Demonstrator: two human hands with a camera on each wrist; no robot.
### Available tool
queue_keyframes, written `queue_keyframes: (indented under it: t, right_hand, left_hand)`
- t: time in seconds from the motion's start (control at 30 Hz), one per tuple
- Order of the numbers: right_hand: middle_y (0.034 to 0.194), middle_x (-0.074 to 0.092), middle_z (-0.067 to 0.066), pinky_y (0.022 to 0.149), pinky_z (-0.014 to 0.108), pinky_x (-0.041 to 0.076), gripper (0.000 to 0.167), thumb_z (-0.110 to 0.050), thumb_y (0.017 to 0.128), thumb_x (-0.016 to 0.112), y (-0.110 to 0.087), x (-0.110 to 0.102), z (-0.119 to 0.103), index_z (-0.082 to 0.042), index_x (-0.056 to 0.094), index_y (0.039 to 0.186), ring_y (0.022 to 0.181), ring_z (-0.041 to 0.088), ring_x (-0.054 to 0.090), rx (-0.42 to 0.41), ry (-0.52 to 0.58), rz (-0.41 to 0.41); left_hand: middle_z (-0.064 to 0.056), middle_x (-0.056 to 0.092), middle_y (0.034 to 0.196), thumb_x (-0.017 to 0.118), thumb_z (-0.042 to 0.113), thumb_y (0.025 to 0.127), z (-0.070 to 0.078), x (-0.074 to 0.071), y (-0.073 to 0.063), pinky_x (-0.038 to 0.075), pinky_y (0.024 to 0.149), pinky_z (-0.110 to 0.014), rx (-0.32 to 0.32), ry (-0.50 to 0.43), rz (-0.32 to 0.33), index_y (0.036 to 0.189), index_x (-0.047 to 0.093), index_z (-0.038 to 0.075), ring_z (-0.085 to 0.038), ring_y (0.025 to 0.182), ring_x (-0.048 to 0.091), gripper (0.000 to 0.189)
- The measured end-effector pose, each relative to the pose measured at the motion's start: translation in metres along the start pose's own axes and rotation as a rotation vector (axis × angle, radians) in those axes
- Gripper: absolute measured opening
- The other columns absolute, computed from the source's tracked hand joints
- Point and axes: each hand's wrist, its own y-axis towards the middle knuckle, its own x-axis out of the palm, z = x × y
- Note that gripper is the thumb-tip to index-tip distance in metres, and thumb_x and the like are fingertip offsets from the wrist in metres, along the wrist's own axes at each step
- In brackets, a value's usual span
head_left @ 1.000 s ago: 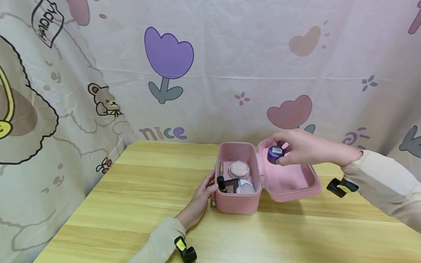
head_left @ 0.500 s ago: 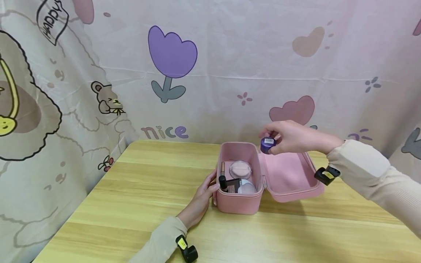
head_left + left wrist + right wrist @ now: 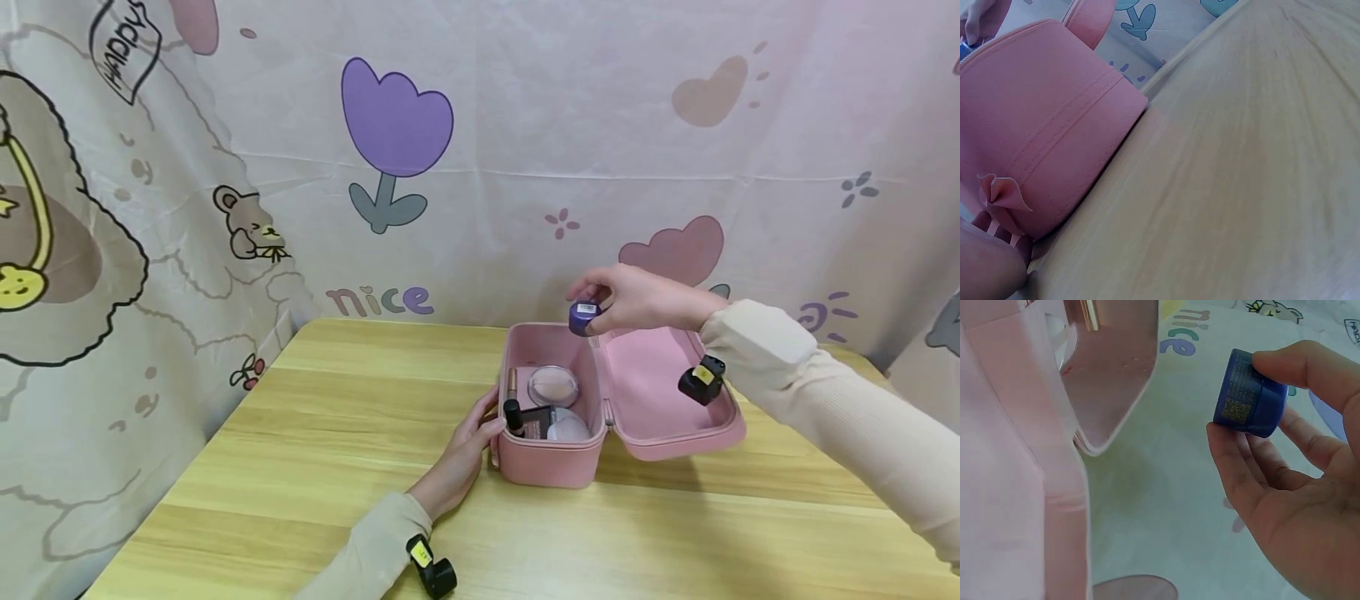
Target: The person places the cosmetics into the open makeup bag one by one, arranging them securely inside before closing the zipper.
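A pink cosmetic case stands unzipped on the wooden table, its lid folded out to the right. My left hand rests against the case's left side, fingers extended along the wall. In the left wrist view those fingers touch low on the case, beside a small pink tab. Above the case's back right rim, my right hand pinches a small blue-purple jar between thumb and fingers. A label and a square printed code show on the jar in the right wrist view.
Inside the case lie a round powder puff in a clear case, a white round item, a dark flat box, a black-capped tube and a slim brown-gold tube. A printed cloth hangs behind the table.
My right hand has carried the jar left and slightly up, from over the open lid to the back rim of the case. The left hand stays at the case's side.
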Motion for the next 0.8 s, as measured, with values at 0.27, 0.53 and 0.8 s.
queue_keyframes:
  t: [0.27, 0.53, 0.8]
  right_hand:
    - [0.101, 0.060, 0.015, 0.077, 0.031, 0.051, 0.044, 0.006, 0.077, 0.069, 0.015, 0.015, 0.012, 0.006, 0.058, 0.119, 0.098, 0.028, 0.057, 0.012, 0.062, -0.013]
    - [0.106, 0.063, 0.020, 0.085, 0.038, 0.050, 0.044, 0.004, 0.078, 0.070, 0.027, 0.033, 0.025, 0.008, 0.057, 0.119, 0.098, 0.032, 0.058, 0.028, 0.060, 0.079]
    - [0.106, 0.063, 0.027, 0.084, 0.041, 0.051, 0.043, 0.006, 0.074, 0.070, 0.034, 0.045, 0.030, 0.013, 0.056, 0.114, 0.096, 0.035, 0.060, -0.010, 0.027, 0.123]
  left_hand:
    - [-0.016, 0.018, 0.157, 0.047, 0.020, 0.094, 0.000, 0.000, 0.000, 0.008, 0.114, -0.046, 0.003, -0.003, 0.005, 0.154, 0.019, 0.006, -0.029, 0.142, 0.013, 0.067]
    - [-0.016, 0.018, 0.157, 0.047, 0.020, 0.094, 0.001, 0.001, 0.000, 0.009, 0.114, -0.046, 0.005, -0.004, 0.001, 0.154, 0.019, 0.007, -0.030, 0.142, 0.015, 0.067]
    - [-0.015, 0.018, 0.157, 0.047, 0.020, 0.094, 0.000, 0.001, 0.000, 0.009, 0.114, -0.045, 0.002, 0.003, 0.002, 0.154, 0.018, 0.007, -0.029, 0.142, 0.014, 0.068]
